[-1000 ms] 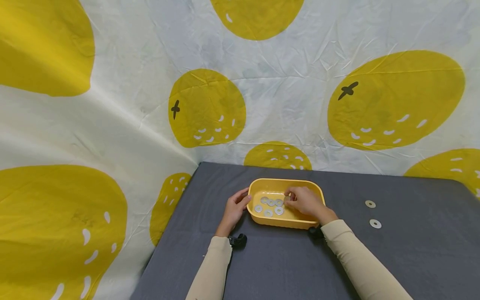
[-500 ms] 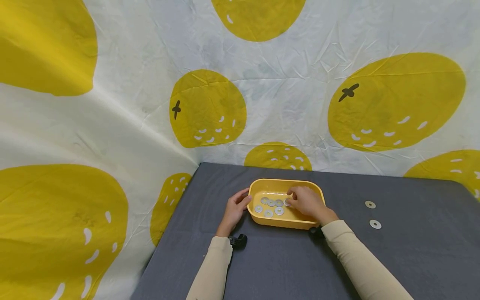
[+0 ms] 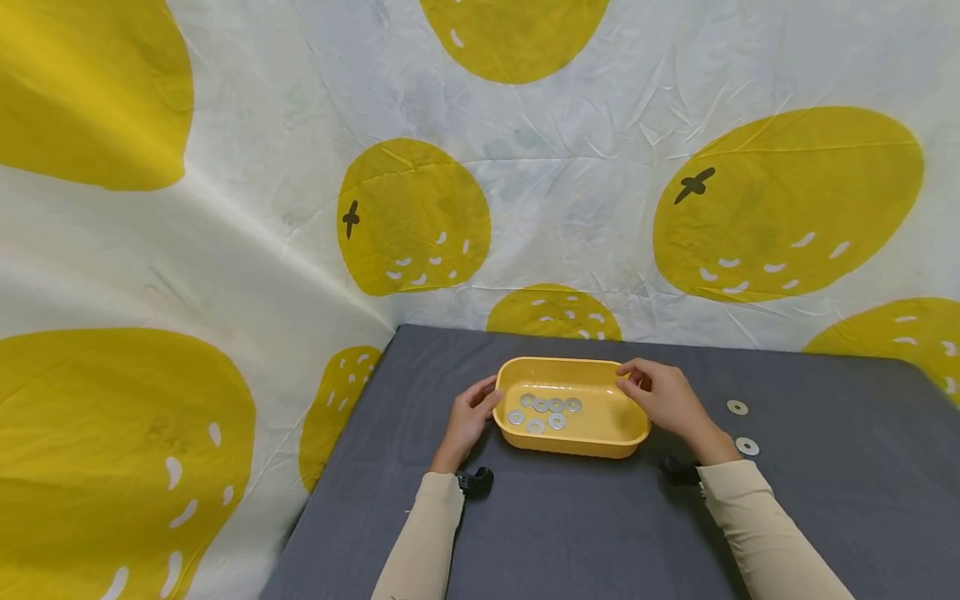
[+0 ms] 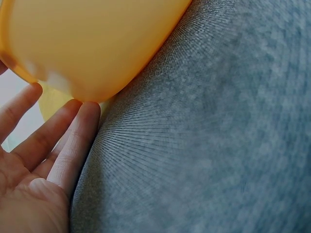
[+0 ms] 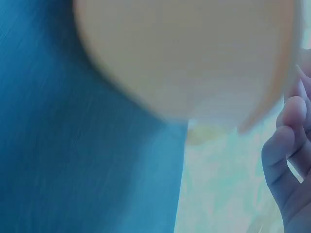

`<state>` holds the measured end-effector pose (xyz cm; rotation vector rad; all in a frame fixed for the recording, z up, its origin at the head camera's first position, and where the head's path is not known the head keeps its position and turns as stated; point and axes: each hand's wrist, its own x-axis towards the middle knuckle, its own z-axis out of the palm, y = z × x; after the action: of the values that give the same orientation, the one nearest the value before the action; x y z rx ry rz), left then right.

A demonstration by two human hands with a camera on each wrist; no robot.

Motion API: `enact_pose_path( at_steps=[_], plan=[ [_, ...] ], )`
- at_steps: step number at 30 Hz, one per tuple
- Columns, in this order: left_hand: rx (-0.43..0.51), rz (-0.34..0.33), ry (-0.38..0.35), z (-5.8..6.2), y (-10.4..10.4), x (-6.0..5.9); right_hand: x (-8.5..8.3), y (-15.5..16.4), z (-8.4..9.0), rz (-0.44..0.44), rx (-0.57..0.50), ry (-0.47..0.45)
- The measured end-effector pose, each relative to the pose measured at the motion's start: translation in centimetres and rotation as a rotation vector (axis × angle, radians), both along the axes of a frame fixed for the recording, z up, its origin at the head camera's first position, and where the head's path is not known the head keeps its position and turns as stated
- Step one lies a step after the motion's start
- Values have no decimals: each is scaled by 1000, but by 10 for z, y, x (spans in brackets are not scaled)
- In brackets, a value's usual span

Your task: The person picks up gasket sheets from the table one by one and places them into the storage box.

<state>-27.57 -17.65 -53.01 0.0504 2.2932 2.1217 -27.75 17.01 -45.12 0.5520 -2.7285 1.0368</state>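
A yellow plastic tray [image 3: 570, 364] stands on the grey table with several metal washers [image 3: 545, 412] lying in its left half. My left hand [image 3: 480, 406] rests against the tray's left end, and in the left wrist view its straight fingers [image 4: 73, 141] touch the tray's wall [image 4: 97, 39]. My right hand [image 3: 637, 385] hovers at the tray's right rim with loosely curled fingers [image 5: 284, 145] and holds nothing I can see. In the right wrist view the tray [image 5: 184, 53] is a blur.
Two loose washers [image 3: 737, 407] [image 3: 747, 446] lie on the grey table [image 3: 570, 525] to the right of my right hand. A white cloth with yellow fruit prints [image 3: 480, 167] hangs behind and to the left. The table's left edge runs near my left arm.
My right hand has come out of the tray's middle and moved to its right rim. One more washer now lies uncovered in the tray. My left hand has stayed put.
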Motion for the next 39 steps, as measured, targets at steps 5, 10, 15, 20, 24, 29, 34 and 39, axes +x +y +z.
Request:
enact_pose_path(
  at_steps=[5, 10, 15, 20, 24, 29, 34, 39],
  plan=[
    [5, -1, 11, -1, -1, 0, 11, 37, -5, -82, -10, 9],
    [0, 4, 12, -2, -1, 1, 20, 74, -11, -184, 25, -2],
    [-8, 8, 18, -2, 0, 1, 22, 107, -17, -263, 51, -67],
    [-10, 6, 23, -3, 1, 1, 19, 133, -27, -256, 91, -149],
    [-8, 4, 32, -3, 1, 1, 14, 149, -31, -228, 138, -227],
    [-11, 8, 32, -3, 1, 2, 7, 161, -34, -207, 178, -301],
    [-14, 2, 22, -4, 0, 3, 2, 167, -38, -202, 197, -380],
    [-15, -2, 31, -3, 1, 2, -3, 170, -40, -226, 193, -404]
  ],
)
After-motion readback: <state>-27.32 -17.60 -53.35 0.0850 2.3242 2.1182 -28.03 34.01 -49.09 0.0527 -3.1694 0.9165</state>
